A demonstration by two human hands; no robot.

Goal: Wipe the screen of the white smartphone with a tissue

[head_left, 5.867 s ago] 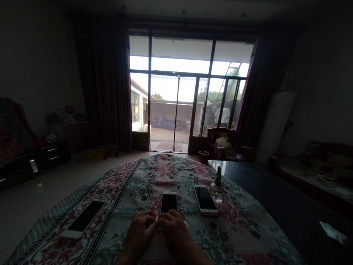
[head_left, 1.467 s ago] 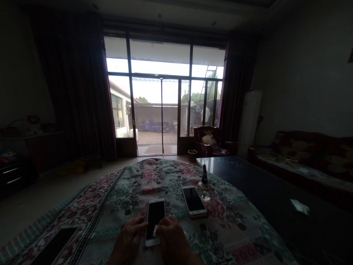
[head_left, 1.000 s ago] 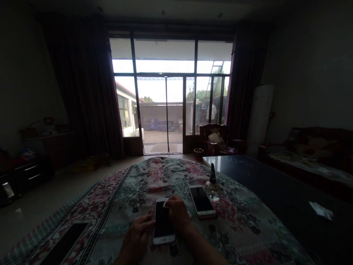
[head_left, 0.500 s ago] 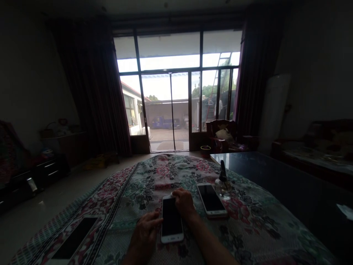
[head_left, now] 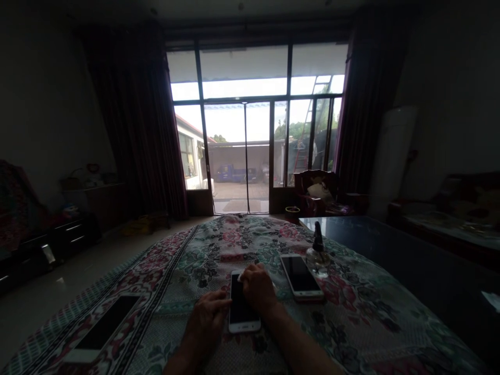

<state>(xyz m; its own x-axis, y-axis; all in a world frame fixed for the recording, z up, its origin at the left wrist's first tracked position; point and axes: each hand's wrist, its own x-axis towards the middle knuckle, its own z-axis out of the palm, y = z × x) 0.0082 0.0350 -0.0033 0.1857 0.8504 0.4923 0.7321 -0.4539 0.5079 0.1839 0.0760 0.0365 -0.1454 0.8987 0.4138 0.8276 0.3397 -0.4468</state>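
Observation:
A white-framed smartphone (head_left: 244,312) with a dark screen lies face up on the flowered cloth in front of me. My left hand (head_left: 209,312) rests at its left side, fingers stretched out with the tips against the edge. My right hand (head_left: 258,286) is closed over the upper right of the screen. A small white piece, seemingly a cloth or wipe (head_left: 239,278), shows under its fingertips; most of it is hidden. Right of that hand lies a second white phone (head_left: 300,275), apparently stacked on another. Beside it stands a clear spray bottle (head_left: 318,258) with a black top.
Another white phone (head_left: 107,323) lies at the left on the patterned tablecloth (head_left: 187,271). A dark glossy table (head_left: 375,255) adjoins on the right, with something white at its edge. Beyond are a wooden armchair (head_left: 318,192) and glass doors (head_left: 230,156).
My right hand has moved from the phone's top edge down onto the screen, with the white piece. The left hand keeps its place at the phone's side. The view has shifted slightly.

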